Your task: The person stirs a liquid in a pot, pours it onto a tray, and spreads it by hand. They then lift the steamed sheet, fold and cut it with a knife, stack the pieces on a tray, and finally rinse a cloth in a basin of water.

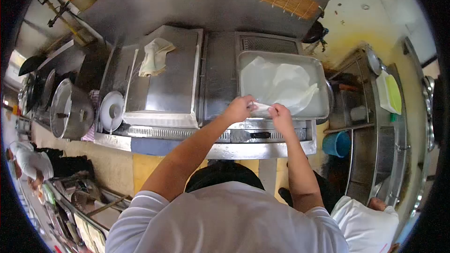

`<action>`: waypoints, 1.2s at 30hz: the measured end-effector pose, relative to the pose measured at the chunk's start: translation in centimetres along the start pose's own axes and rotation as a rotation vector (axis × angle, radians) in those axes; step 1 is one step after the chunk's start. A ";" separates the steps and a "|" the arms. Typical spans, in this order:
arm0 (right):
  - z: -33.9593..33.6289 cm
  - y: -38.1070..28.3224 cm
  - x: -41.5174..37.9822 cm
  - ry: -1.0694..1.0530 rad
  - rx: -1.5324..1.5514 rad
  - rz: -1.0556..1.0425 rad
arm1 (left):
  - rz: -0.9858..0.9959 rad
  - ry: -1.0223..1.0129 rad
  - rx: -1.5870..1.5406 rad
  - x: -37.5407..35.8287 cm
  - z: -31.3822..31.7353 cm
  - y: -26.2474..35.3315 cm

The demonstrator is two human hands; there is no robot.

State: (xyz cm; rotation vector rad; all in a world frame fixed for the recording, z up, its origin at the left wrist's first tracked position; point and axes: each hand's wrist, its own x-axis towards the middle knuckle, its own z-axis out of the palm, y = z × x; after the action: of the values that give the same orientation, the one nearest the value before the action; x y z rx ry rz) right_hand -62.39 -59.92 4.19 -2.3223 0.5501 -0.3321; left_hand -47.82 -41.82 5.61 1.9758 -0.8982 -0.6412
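Note:
A shallow metal tray point(322, 72) sits on the right side of the steel worktop. Across its bottom spreads a thin, wet-looking white sheet point(288, 82), rumpled and partly folded. At the tray's front edge my left hand point(239, 108) pinches a gathered part of the sheet. My right hand point(281, 115) is closed on the same part, a short way to the right. The piece between my fingers looks narrow and bunched. Just in front of the tray, a scraper point(241, 136) with a dark handle lies in the slotted channel point(178, 132).
Left of the tray, a folded off-white cloth point(157, 56) lies on a steel lid point(180, 77). A white plate point(112, 110) and a metal pot point(70, 110) stand farther left. A blue bucket point(335, 144) is at right. Other people point(363, 222) are at both sides.

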 end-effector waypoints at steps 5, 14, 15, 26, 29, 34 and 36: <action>-1.8 -2.3 2.0 0.031 0.211 0.132 | 0.330 0.117 -0.153 1.2 0.6 0.1; -5.4 -4.9 3.4 -0.166 0.173 0.098 | 0.007 0.021 -0.560 3.4 -1.8 3.6; -5.6 -4.8 3.3 -0.198 0.180 0.099 | -0.008 -0.005 -0.564 3.9 -1.8 3.7; -11.4 5.3 4.5 -0.451 -0.116 0.105 | 0.091 0.716 -0.479 8.8 -4.4 6.5; -13.4 10.7 4.6 -0.254 -0.302 0.002 | -0.132 0.655 -0.346 7.8 -3.9 4.5; -12.0 10.5 4.4 -0.103 -0.312 -0.120 | -0.120 0.318 0.427 6.1 5.5 0.5; -10.1 12.6 5.3 -0.297 -0.360 -0.064 | 0.015 0.214 0.568 6.7 8.4 -2.4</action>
State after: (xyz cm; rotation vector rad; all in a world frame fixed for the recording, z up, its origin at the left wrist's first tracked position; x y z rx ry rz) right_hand -65.24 -76.61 2.97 -2.6751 0.4131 0.0939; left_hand -48.88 -50.25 -1.33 2.4757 -1.0364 -0.1602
